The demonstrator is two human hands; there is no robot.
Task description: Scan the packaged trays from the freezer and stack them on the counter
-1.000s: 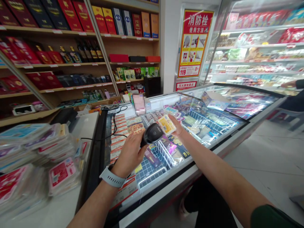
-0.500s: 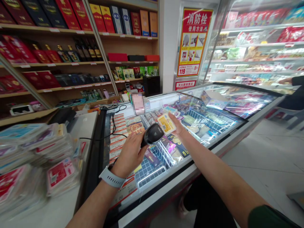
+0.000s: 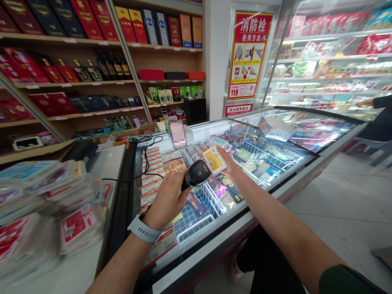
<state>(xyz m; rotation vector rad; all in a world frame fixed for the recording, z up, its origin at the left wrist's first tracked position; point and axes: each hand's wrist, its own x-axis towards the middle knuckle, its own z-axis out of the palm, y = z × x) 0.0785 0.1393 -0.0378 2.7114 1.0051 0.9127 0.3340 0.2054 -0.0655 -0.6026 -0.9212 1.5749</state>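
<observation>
My left hand (image 3: 168, 197), with a pale watch strap on its wrist, is wrapped round the handle of a black barcode scanner (image 3: 198, 173). The scanner's head points right, close to a flat plastic food pack with a yellow label (image 3: 214, 159). My right hand (image 3: 230, 164) grips that pack by its right side, thumb on top, with the label and its barcode turned up. Both hands are above the glass top of a chest freezer (image 3: 200, 241). Through the glass show white wire baskets (image 3: 196, 232) with frozen packages.
Stacks of similar packs (image 3: 78, 224) lie on a white counter (image 3: 112, 163) at left. The scanner's black cable (image 3: 146, 157) runs over the freezer's left end. An open carton (image 3: 275, 130) sits farther along the glass. Another person's arm (image 3: 379, 102) shows at the right edge.
</observation>
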